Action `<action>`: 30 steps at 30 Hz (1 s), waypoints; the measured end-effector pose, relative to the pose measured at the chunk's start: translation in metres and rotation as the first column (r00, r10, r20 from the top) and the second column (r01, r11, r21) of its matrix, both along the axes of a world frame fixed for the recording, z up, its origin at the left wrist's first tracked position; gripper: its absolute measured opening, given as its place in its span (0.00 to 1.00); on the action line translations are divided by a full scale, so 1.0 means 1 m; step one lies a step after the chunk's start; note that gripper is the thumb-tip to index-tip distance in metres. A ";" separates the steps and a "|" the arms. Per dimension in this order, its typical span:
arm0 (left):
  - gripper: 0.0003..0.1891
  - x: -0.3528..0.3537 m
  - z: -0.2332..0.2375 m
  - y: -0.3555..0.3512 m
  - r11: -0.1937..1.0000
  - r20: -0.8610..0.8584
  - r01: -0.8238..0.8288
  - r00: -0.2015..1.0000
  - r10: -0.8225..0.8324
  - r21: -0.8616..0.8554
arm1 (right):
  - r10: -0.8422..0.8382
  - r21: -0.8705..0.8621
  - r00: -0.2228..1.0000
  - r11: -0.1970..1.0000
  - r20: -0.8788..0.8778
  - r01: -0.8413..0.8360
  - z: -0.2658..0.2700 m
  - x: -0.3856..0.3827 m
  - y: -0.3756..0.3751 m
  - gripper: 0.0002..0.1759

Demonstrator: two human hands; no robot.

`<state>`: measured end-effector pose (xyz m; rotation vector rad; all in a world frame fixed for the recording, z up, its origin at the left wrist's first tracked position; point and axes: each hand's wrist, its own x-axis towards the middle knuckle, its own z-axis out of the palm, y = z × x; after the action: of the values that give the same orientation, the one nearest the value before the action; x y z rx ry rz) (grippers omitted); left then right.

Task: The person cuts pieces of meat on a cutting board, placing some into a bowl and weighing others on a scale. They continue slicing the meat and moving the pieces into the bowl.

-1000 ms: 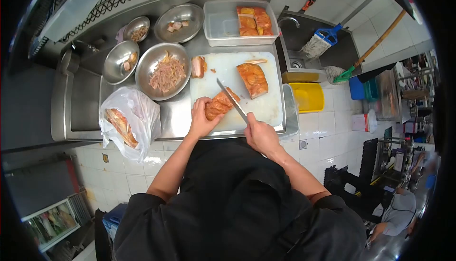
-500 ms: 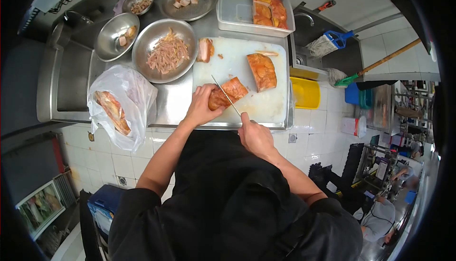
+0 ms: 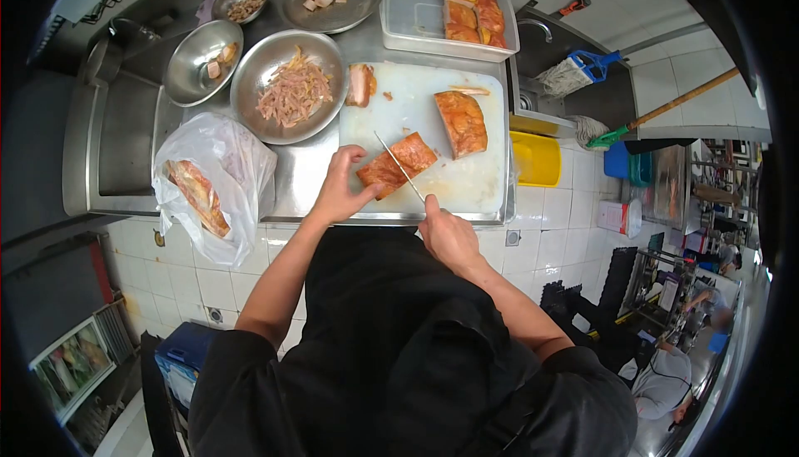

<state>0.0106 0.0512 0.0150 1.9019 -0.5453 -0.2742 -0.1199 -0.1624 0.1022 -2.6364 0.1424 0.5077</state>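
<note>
My right hand (image 3: 448, 232) is closed around the handle of a knife (image 3: 398, 165). The thin blade lies across the middle of a browned slab of meat (image 3: 408, 154) on the white cutting board (image 3: 399, 111). At the slab's left end, my left hand (image 3: 339, 190) is open, its fingers apart from the meat and its thumb tip right at the lower edge. A larger browned chunk of meat (image 3: 461, 124) sits to the right on the board, with a thin strip above it. Near the board's upper left corner lies a smaller cut piece (image 3: 360, 85).
A steel bowl of shredded meat (image 3: 331, 62) stands left of the board, with several smaller bowls beyond. Behind the board is a plastic container (image 3: 399, 38) holding meat slabs. A plastic bag (image 3: 245, 161) with meat hangs over the counter's front left edge. A yellow tub (image 3: 537, 160) is at right.
My left hand has loosened from the slab, its fingers lifting off and spreading to the left. The knife stays across the meat, with only a slight shift.
</note>
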 end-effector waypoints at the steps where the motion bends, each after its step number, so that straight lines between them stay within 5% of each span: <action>1: 0.35 -0.002 -0.002 -0.007 1.000 0.054 0.017 0.998 -0.018 0.008 | 0.001 0.005 1.000 1.000 0.002 -0.001 0.001 0.000 0.000 0.19; 6: 0.28 -0.005 0.000 -0.037 0.996 0.236 -0.055 0.971 0.037 0.070 | 0.002 -0.018 1.000 1.000 -0.019 -0.003 0.021 0.008 0.005 0.17; 11: 0.29 -0.006 -0.009 -0.042 0.993 0.248 -0.082 0.967 0.057 0.090 | 0.025 -0.089 0.964 0.995 -0.263 -0.050 0.058 0.019 0.012 0.10; 20: 0.29 -0.003 -0.015 -0.043 0.993 0.300 -0.080 0.953 0.051 0.087 | 0.015 -0.078 0.976 0.996 -0.219 -0.033 0.039 0.074 0.024 0.09; 24: 0.28 -0.007 -0.017 -0.044 0.987 0.296 -0.104 0.953 0.064 0.120 | 0.018 -0.061 0.982 0.998 -0.188 -0.030 0.051 0.033 0.010 0.14; 26: 0.28 -0.010 -0.019 -0.043 0.988 0.274 -0.094 0.960 0.057 0.123 | -0.028 -0.084 0.917 0.996 -0.398 -0.006 0.069 0.018 0.005 0.09; 30: 0.28 -0.006 -0.019 -0.043 0.993 0.276 -0.061 0.961 0.029 0.106 | -0.013 -0.052 0.966 0.999 -0.257 0.000 0.001 0.021 0.005 0.08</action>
<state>0.0046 0.0085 -0.0038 2.0749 -0.6814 -0.0100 -0.0994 -0.1577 0.1035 -2.6079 0.2477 0.8545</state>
